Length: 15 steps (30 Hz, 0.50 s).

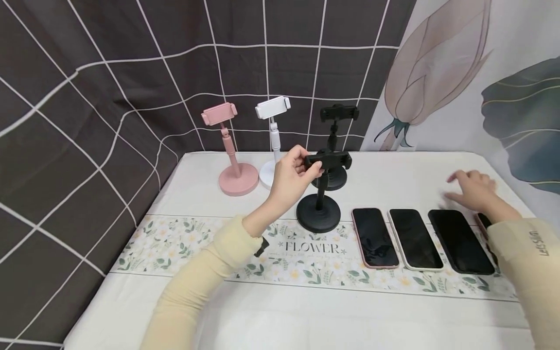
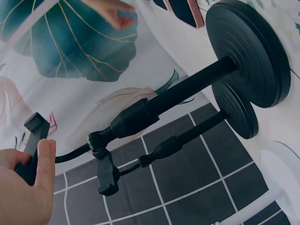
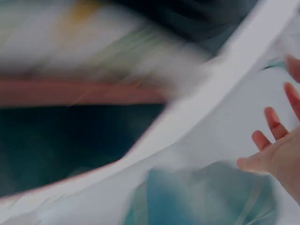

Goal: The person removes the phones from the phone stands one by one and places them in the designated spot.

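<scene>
My left hand [image 1: 290, 176] pinches the left end of the holder on the nearer black phone stand [image 1: 319, 214], thumb in front and fingers behind. The stand's round base rests on the table. In the left wrist view the fingers [image 2: 46, 159] lie against the black holder at the end of a bent neck. My right hand [image 1: 474, 190] hovers at the far right, fingers spread and holding nothing. Beneath that forearm lies a phone [image 1: 483, 221], mostly hidden by the sleeve. Left of it lie a black phone [image 1: 461, 241], a white-edged phone [image 1: 415, 239] and a pink-edged phone [image 1: 375, 238].
Behind stand a pink phone stand [image 1: 238, 179], a white phone stand [image 1: 274, 141] and a second black phone stand [image 1: 338, 179], partly covered by the nearer one. A flowered strip [image 1: 183, 243] crosses the white table [image 1: 350, 316]. Dark checked cloth [image 1: 175, 73] hangs behind and left.
</scene>
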Available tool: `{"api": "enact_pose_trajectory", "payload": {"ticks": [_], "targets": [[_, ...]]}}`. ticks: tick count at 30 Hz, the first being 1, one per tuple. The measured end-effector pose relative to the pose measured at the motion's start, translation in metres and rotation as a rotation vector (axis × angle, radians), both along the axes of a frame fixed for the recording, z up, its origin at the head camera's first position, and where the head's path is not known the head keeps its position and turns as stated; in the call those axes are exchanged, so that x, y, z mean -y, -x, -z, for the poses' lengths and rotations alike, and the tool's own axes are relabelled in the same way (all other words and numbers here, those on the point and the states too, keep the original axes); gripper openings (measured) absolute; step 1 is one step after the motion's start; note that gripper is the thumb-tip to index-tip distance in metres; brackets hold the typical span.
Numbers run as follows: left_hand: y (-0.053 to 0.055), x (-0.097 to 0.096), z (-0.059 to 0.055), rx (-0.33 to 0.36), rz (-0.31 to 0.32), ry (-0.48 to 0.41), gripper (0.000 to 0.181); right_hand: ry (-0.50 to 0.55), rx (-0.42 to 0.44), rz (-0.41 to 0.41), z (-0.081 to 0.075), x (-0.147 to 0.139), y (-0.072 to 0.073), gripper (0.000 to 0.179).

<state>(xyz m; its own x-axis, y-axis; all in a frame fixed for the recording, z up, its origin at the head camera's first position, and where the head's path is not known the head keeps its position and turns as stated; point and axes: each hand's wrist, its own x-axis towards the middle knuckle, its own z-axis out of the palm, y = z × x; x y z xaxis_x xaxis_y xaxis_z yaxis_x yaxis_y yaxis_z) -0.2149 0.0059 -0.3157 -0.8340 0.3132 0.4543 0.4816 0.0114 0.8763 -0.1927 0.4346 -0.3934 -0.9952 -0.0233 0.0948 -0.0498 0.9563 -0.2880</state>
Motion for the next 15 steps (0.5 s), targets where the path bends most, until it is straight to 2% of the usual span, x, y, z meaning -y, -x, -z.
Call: {"api": "enact_pose_trajectory", "payload": {"ticks": [4,7,9,12,15], "targets": [[0.000,0.000,0.000,-0.005,0.000,-0.018,0.014,0.126,-0.250,-0.216,-0.022,0.064,0.017,0.042],[0.000,-0.001,0.000,-0.002,0.000,-0.031,0.014,0.181,-0.329,-0.379,-0.039,0.118,0.021,0.051],[0.000,-0.001,-0.001,-0.003,0.004,-0.043,0.014,0.142,-0.362,-0.459,-0.047,0.149,0.019,0.054],[0.000,-0.003,-0.004,-0.017,0.010,-0.056,0.014,0.021,-0.370,-0.495,-0.055,0.185,0.008,0.055],[0.002,-0.008,-0.010,-0.038,0.015,-0.069,0.014,-0.115,-0.331,-0.414,-0.060,0.205,-0.008,0.049]]}}
